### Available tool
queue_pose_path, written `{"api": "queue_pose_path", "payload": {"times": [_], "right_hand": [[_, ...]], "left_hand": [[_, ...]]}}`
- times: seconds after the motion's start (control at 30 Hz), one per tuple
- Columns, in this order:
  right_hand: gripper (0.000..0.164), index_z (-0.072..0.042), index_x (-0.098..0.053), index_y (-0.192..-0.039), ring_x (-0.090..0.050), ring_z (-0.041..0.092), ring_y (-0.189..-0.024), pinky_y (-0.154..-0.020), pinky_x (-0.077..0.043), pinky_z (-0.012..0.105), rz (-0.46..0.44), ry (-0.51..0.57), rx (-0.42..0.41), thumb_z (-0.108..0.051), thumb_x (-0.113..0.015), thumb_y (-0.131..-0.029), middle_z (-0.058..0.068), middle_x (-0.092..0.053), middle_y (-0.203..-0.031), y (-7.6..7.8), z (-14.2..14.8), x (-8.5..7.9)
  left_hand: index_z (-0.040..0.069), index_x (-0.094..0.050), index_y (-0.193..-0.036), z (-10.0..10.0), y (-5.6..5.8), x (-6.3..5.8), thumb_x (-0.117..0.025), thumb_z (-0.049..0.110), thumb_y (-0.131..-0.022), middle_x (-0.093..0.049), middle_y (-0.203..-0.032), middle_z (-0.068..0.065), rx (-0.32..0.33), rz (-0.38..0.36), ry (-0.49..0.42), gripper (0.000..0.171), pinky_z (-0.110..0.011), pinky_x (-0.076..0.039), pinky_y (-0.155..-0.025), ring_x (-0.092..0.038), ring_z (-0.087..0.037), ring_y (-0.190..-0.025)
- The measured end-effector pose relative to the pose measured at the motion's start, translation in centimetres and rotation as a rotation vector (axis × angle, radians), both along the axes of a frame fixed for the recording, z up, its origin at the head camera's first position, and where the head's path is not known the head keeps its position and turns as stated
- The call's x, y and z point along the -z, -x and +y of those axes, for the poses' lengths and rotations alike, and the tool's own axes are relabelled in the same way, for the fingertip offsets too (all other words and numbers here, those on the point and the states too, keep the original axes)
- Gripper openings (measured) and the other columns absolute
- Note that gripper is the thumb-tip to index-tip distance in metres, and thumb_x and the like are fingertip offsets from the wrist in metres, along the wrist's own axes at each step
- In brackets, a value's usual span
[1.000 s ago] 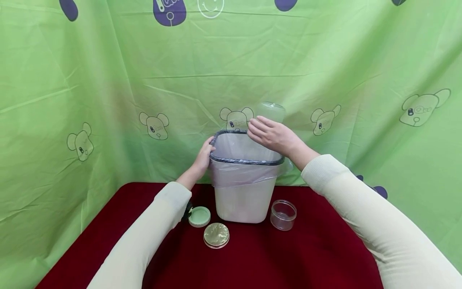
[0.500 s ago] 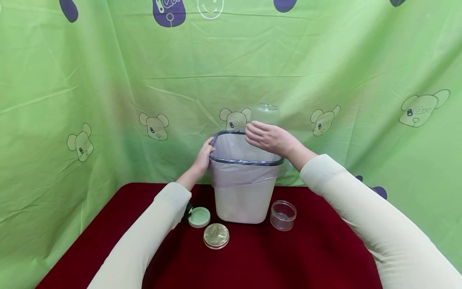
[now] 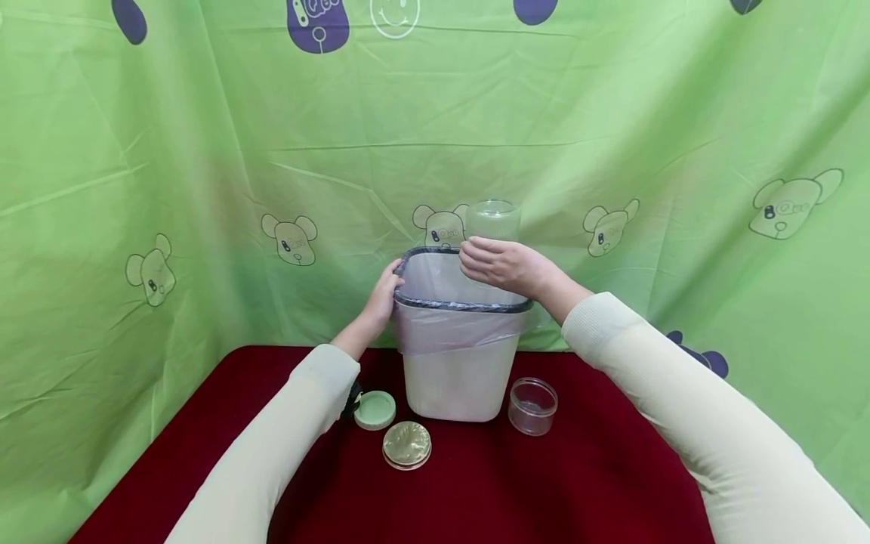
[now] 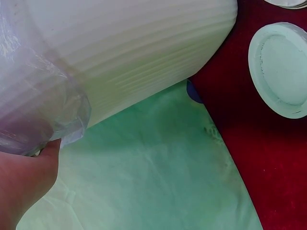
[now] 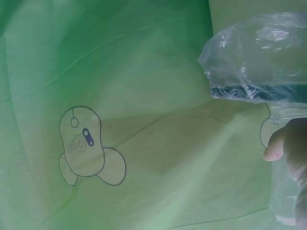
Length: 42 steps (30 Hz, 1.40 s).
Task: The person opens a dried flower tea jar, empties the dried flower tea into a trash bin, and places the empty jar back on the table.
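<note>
My right hand (image 3: 503, 264) grips a clear jar (image 3: 492, 215), turned bottom up, over the right side of a white trash bin (image 3: 458, 381). In the right wrist view the thumb and part of the jar (image 5: 283, 199) show beside the bin's dark rim; the jar's mouth is hidden. At the bin's left rim, my left hand (image 3: 382, 296) holds on, its thumb over the edge. A thin see-through liner (image 3: 462, 331) folds down outside the bin, and in the left wrist view the liner (image 4: 43, 96) partly covers that hand.
Right of the bin's base stands a second clear jar (image 3: 533, 408), without a lid. A pale green lid (image 3: 375, 409) and a gold lid (image 3: 407, 444) lie at front left on the red tablecloth (image 3: 503, 491). A green curtain (image 3: 367, 113) hangs behind.
My right hand has moved slightly left and down with the jar, which now stands straighter upside down. The left hand and the bin keep their places.
</note>
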State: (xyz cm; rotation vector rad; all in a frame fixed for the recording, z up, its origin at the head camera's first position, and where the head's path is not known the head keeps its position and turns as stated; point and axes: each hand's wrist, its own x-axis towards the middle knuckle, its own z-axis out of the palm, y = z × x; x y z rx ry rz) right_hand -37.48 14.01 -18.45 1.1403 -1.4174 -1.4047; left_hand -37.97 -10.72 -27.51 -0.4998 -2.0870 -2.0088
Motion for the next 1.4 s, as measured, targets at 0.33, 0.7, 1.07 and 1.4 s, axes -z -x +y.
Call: {"api": "queue_pose_path", "payload": {"times": [0.33,0.7,1.07,1.4], "right_hand": [[0.042,-0.013,-0.044,-0.127,-0.033,0.024,-0.121,-0.104,-0.01,0.036,-0.013,-0.02,-0.011,-0.01,-0.035,-0.086,0.008,-0.042,-0.129,0.01,-0.22,0.14],[0.043,-0.013,-0.042,-0.128,-0.031,0.025,-0.123,-0.104,-0.009,0.037,-0.008,-0.023,0.013,-0.01,-0.033,-0.087,0.008,-0.04,-0.131,-0.23,-0.05,0.22],[0.043,-0.014,-0.043,-0.127,-0.032,0.024,-0.122,-0.104,-0.009,0.036,-0.013,-0.006,-0.01,-0.01,-0.028,-0.087,0.008,-0.041,-0.13,-0.18,-0.11,0.38],[0.044,-0.012,-0.042,-0.129,-0.031,0.024,-0.123,-0.104,-0.009,0.036,-0.057,0.052,-0.024,-0.006,-0.033,-0.086,0.008,-0.041,-0.131,-0.36,0.04,0.23]], "left_hand": [[0.005,-0.025,-0.138,0.0,0.79,0.52,-0.034,0.012,-0.082,-0.024,-0.14,-0.015,-0.029,0.009,-0.001,0.057,-0.037,-0.019,-0.1,-0.025,-0.026,-0.124],[0.006,-0.025,-0.138,-0.02,0.85,0.45,-0.034,0.013,-0.082,-0.023,-0.141,-0.015,-0.016,0.008,-0.003,0.057,-0.037,-0.019,-0.1,-0.025,-0.026,-0.124],[0.006,-0.025,-0.138,0.07,0.7,0.24,-0.034,0.013,-0.082,-0.024,-0.14,-0.014,-0.015,0.008,-0.001,0.057,-0.036,-0.02,-0.1,-0.026,-0.026,-0.124],[0.006,-0.025,-0.138,0.09,0.82,0.45,-0.033,0.013,-0.082,-0.024,-0.14,-0.014,-0.014,0.009,-0.003,0.057,-0.036,-0.02,-0.1,-0.026,-0.026,-0.124]]}}
